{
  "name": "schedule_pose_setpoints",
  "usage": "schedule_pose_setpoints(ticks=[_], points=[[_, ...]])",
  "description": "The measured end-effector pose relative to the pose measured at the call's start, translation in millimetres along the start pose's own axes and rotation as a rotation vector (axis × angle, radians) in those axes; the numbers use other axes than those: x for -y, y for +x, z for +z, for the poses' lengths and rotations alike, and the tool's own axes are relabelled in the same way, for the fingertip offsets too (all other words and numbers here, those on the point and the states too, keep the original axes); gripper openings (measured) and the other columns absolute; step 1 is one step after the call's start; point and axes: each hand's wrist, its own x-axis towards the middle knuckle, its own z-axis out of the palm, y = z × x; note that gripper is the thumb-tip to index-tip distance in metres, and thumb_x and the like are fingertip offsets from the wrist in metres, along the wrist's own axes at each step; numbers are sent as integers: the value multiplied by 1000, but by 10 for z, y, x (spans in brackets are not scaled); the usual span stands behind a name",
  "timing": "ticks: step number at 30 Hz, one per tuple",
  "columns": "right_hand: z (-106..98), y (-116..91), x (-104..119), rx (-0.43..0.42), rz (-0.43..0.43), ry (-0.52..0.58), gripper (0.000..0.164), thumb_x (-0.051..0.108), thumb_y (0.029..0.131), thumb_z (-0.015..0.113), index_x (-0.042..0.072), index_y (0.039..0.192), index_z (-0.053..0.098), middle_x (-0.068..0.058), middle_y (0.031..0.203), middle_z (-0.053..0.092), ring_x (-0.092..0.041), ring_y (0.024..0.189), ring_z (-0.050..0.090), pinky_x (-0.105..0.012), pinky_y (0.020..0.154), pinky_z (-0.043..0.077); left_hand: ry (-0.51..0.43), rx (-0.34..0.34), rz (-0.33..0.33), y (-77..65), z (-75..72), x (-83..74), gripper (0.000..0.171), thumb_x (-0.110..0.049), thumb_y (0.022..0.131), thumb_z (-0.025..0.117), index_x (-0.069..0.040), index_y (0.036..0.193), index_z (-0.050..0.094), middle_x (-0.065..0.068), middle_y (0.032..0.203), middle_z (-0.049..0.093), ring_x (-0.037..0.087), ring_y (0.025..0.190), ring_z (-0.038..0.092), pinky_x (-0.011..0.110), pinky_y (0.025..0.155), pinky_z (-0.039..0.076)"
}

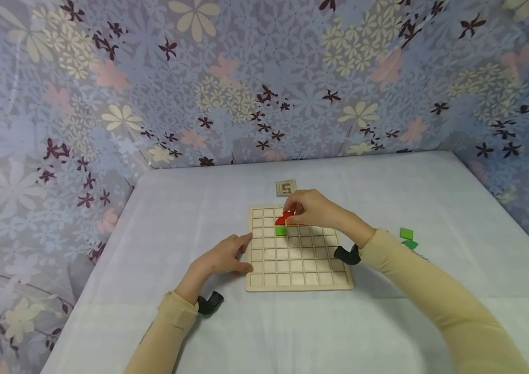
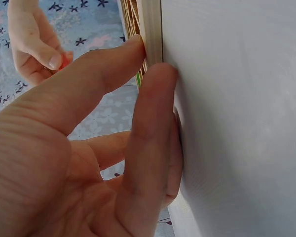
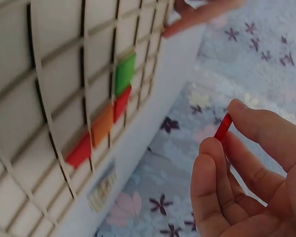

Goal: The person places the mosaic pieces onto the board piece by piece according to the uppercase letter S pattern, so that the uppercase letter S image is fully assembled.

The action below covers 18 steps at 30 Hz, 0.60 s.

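Note:
A pale wooden grid board [image 1: 299, 288] lies on the white cloth. My left hand [image 1: 224, 255] is at its left edge, thumb and index fingertips against the frame, fingers loosely extended. Above the upper rows, my right hand [image 1: 317, 209] pinches a small red tile [image 3: 223, 127] between thumb and fingers. In the right wrist view, a green tile [image 3: 125, 74], a red tile [image 3: 121, 103], an orange tile [image 3: 103, 126] and another red tile [image 3: 80, 152] sit in the cells, forming a bent line. The right hand partly covers this line in the head view.
Right of the board lie a green rectangular tile [image 1: 406, 233] and a green leaf-shaped piece [image 1: 409, 243]. A small card with a brown figure [image 1: 286, 188] lies behind the board. Flowered fabric [image 1: 264, 93] rises at the back and sides.

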Motion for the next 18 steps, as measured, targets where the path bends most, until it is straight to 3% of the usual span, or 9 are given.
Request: schedule_pose_setpoints(ticks=[6,18], points=[[224,46,-24,65,-21,-17,16,9,82,73,2,96,68,-4,87,60,-13,74,57,-26,68,48,10,14,1,2,11,9,80,-23,82,76,0,145,33,3,96,48,14,69,46,29,67,38],[441,86,-5,147,3,-37,11,12,82,74,7,89,67,-1,85,58,-12,77,53,-27,71,45,6,-5,11,17,-3,35,81,-23,81,77,0,146,32,3,96,48,14,68,46,29,67,38]])
